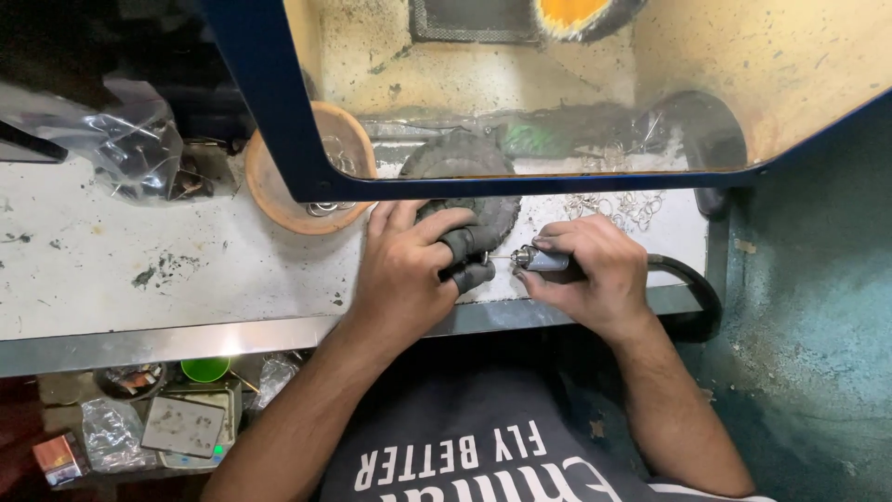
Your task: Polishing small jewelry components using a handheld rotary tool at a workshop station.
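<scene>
My left hand rests on the workbench with dark protective caps on the thumb and forefinger, pinching a very small piece that I cannot make out. My right hand grips a rotary tool handpiece with a metal chuck; its thin bit points left and meets the left fingertips. A black flexible hose runs from the handpiece off to the right. Behind the left hand lies a round dark grey pad, partly under the shield.
A blue-framed transparent shield stands over the bench. An orange bowl holding metal rings sits left of the hands; loose rings lie at the right. A crumpled plastic bag is far left. Below the bench edge sit a small scale and a green cup.
</scene>
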